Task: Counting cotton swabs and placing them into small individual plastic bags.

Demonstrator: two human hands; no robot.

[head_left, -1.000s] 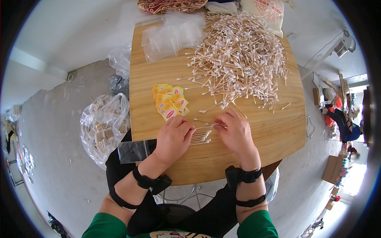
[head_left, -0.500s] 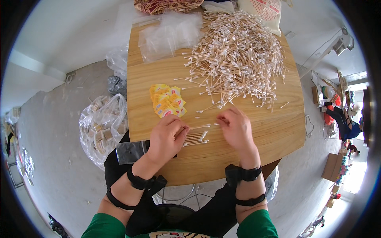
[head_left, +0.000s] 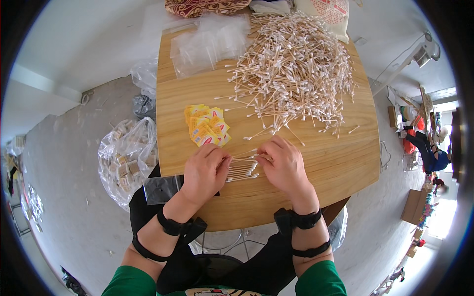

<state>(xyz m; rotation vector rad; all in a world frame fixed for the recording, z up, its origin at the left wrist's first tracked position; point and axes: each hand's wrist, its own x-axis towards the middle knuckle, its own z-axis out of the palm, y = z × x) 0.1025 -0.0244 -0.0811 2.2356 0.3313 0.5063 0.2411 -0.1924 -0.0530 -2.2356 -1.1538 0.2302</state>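
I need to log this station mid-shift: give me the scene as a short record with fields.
Left hand: fingers together at left of the swab row; exact hold hidden
Right hand: fingers together near the row's right ends; hold unclear
Swab pile: large, far right on wooden table
Yellow cards: loose stack beyond left hand
Clear bags: flat, far left

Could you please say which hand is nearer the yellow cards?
Left. The left hand is just below the yellow cards in the picture; the right hand is farther off, to their lower right.
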